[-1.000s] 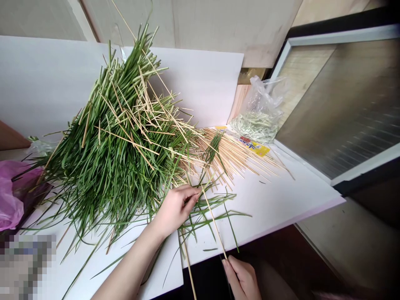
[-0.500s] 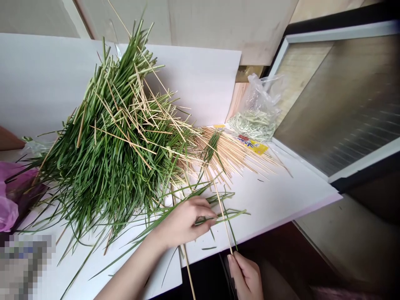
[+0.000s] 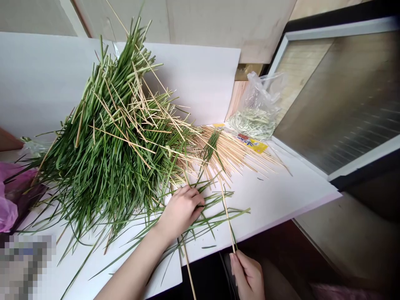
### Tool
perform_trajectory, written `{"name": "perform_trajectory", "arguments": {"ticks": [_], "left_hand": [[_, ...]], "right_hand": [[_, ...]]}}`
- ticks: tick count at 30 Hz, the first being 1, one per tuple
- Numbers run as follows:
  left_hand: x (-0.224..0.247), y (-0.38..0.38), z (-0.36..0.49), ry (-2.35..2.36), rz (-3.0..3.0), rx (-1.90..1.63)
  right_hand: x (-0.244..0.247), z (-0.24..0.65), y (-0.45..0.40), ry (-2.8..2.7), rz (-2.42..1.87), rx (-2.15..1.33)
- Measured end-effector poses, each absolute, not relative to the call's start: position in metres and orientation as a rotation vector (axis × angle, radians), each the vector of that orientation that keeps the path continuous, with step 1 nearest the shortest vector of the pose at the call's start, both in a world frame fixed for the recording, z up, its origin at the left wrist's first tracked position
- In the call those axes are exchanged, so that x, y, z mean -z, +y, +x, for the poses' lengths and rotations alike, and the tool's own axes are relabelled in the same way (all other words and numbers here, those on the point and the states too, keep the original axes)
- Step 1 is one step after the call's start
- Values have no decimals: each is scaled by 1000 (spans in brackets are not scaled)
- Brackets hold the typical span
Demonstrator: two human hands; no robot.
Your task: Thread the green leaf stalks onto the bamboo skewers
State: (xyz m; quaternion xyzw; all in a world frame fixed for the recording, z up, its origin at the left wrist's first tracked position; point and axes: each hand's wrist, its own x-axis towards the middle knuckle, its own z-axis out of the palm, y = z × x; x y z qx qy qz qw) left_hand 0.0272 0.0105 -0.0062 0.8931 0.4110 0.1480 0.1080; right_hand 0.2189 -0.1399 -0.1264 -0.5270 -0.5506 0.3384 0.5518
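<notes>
A large heap of long green grass blades (image 3: pixel 106 146) lies on a white board (image 3: pixel 275 196), with thin wooden sticks mixed through it. My left hand (image 3: pixel 181 210) is curled over loose blades at the heap's front edge, and its fingers seem shut on them. Low at the board's front edge, my right hand (image 3: pixel 247 277) pinches the lower end of a thin wooden skewer (image 3: pixel 227 212). That skewer rises across the blades toward a fanned pile of pale wooden skewers (image 3: pixel 231 154). A second stick (image 3: pixel 188 266) runs down from under my left hand, past the board's edge.
A clear plastic bag (image 3: pixel 258 110) holding pale trimmed grass and a yellow printed packet (image 3: pixel 251 144) lie at the board's back right. Pink plastic (image 3: pixel 9 196) lies at the left. A framed glass panel (image 3: pixel 337 104) stands to the right. The board's front edge drops to a dark floor.
My left hand slid right along the blades, then back left. My right hand and its skewer shifted slightly, staying near the board's front edge.
</notes>
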Motion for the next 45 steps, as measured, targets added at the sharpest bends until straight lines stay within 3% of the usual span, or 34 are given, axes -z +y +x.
{"name": "perform_trajectory", "arguments": {"ticks": [16,34,45], "left_hand": [[3,9,29,1196,2472,-539],[-14,9,20,778,1279,-1170],[-15,9,18,777,1309,-1186]], "right_hand": [[126,219,-140,-1314,-1275,-784],[124,219,-140,-1292,-1278,-746],[127,222,-141,-1311,-1282,-733]]}}
